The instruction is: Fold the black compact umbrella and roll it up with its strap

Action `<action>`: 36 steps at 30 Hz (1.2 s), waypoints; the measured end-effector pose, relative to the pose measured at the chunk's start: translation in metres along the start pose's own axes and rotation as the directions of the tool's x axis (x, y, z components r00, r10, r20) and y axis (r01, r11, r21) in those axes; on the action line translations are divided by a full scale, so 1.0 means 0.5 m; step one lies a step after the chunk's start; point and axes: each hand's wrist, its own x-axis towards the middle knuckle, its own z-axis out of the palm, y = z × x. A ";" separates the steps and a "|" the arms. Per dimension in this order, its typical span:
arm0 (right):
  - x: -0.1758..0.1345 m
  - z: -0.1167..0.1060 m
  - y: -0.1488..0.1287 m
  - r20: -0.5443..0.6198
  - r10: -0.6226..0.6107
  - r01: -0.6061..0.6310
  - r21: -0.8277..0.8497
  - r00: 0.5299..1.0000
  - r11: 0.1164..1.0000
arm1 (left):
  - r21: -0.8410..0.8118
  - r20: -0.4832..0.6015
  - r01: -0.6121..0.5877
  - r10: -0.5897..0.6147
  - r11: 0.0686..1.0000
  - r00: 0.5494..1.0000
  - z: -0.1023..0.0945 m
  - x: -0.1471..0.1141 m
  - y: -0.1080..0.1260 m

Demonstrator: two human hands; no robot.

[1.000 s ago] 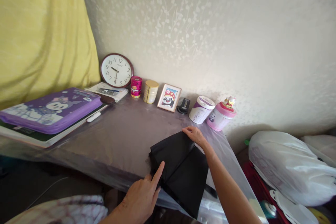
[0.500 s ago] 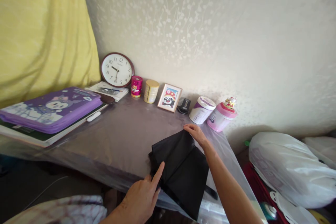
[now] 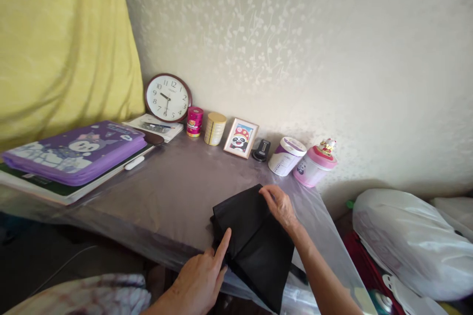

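Observation:
A black folding umbrella (image 3: 254, 241), its canopy furled loosely in flat pleats, lies over the table's near right edge. My left hand (image 3: 201, 275) grips it at the lower left, with the index finger stretched along the fabric and the other fingers curled under, partly hidden. At the upper corner of a pleat, my right hand (image 3: 279, 204) pinches the cloth between thumb and fingers. A short black strap (image 3: 298, 273) sticks out to the right, beneath my right forearm.
Along the wall stand a clock (image 3: 168, 97), a pink can (image 3: 194, 121), a yellow tin (image 3: 215, 128), a picture frame (image 3: 241, 138), a black stand (image 3: 261, 150) and two tubs (image 3: 287, 157). Left lies a purple case (image 3: 79, 152) on books. White bags (image 3: 414, 236) sit right of the table (image 3: 158, 192).
My right hand has drawn slightly toward me and its wrist has turned, still pinching the pleat's corner. The left hand stays nearly where it was. The view has shifted a little.

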 end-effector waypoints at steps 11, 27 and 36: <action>0.037 0.043 0.066 0.146 0.001 0.045 -0.312 0.989 0.949 | 0.046 0.025 0.026 -0.027 0.999 0.999 -0.009 0.000 0.005; -0.033 -0.034 0.104 -0.121 0.102 -0.127 -0.223 0.987 0.966 | 0.006 0.023 0.002 -0.002 1.000 1.000 -0.019 -0.004 0.003; -0.225 -0.106 0.079 -0.158 0.186 -0.193 -0.030 0.970 0.981 | 0.041 0.010 -0.008 0.008 0.999 1.000 -0.018 -0.005 -0.006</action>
